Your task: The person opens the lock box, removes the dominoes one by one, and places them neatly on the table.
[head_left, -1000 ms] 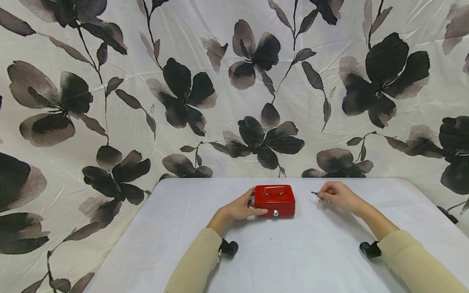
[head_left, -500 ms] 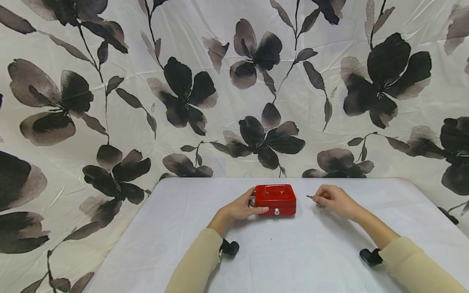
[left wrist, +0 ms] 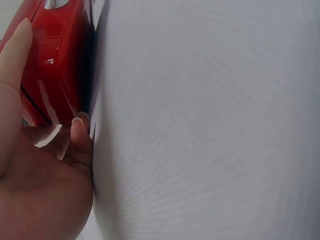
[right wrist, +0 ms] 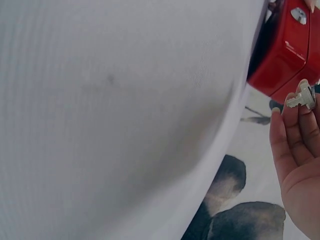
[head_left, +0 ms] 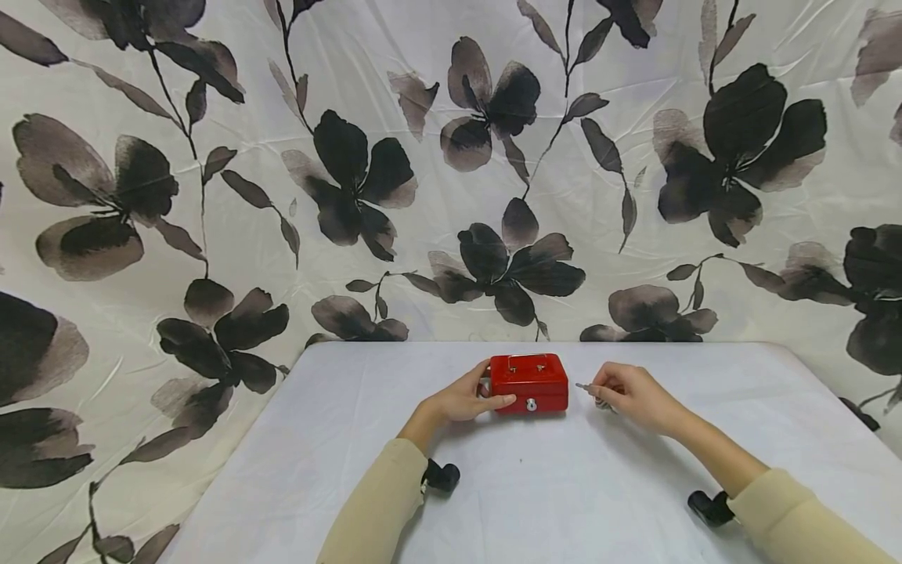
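Observation:
A small red cash box (head_left: 546,392) with a folding handle (head_left: 527,361) on its lid and a round silver lock (head_left: 532,405) on its front stands on the table, lid down. My left hand (head_left: 461,399) holds its left end, the thumb (left wrist: 17,52) lying along the front and the other fingers round the left side, partly hidden. To the right of the box, my right hand (head_left: 641,398) pinches a silver key (right wrist: 300,98), its blade pointing left at the box and a little apart from it. Something metallic hangs under these fingers, by a ring at the key's head.
A white cloth covers the table (head_left: 521,501). Behind it hangs a pale curtain (head_left: 395,305) printed with dark flowers. A black wrist camera (head_left: 441,476) sits at the left cuff, another black camera (head_left: 710,509) at the right one.
My right hand has moved left and slightly toward me with the key, closing the gap to the cash box. The left hand and the box have stayed in place.

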The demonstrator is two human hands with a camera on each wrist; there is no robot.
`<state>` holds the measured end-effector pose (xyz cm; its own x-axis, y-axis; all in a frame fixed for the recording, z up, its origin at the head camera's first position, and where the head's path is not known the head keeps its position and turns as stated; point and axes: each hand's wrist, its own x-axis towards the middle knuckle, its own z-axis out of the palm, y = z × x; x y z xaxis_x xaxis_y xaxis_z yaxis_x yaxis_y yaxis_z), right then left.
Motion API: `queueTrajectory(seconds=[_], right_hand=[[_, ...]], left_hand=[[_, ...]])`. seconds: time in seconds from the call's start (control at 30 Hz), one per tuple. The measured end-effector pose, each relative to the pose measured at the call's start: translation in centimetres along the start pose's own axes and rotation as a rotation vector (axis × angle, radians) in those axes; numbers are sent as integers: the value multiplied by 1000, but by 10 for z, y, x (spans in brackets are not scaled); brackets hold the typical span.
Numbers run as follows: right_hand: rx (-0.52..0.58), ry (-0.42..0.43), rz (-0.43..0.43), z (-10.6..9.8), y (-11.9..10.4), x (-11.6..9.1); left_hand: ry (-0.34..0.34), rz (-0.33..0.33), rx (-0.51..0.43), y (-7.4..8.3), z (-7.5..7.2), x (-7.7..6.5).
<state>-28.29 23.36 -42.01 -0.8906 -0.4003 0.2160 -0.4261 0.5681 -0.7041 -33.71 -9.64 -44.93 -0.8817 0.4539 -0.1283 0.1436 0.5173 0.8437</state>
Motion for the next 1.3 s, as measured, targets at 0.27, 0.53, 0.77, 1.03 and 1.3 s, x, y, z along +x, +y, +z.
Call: queueTrajectory(seconds=[0.27, 0.53, 0.77, 1.03, 1.3], right_hand=[[12, -11, -17, 6, -11, -3], [13, -41, -50, 14, -21, -3], [-7, -37, -99, 22, -28, 0], [-41, -31, -100, 32, -36, 4], [-35, -39, -74, 41, -40, 8]], left_hand=[[-14, 4, -41, 1, 0, 0], [1, -6, -48, 2, 1, -1], [18, -8, -45, 3, 2, 0], [41, -20, -33, 3, 4, 0], [44, -29, -31, 3, 4, 1]])
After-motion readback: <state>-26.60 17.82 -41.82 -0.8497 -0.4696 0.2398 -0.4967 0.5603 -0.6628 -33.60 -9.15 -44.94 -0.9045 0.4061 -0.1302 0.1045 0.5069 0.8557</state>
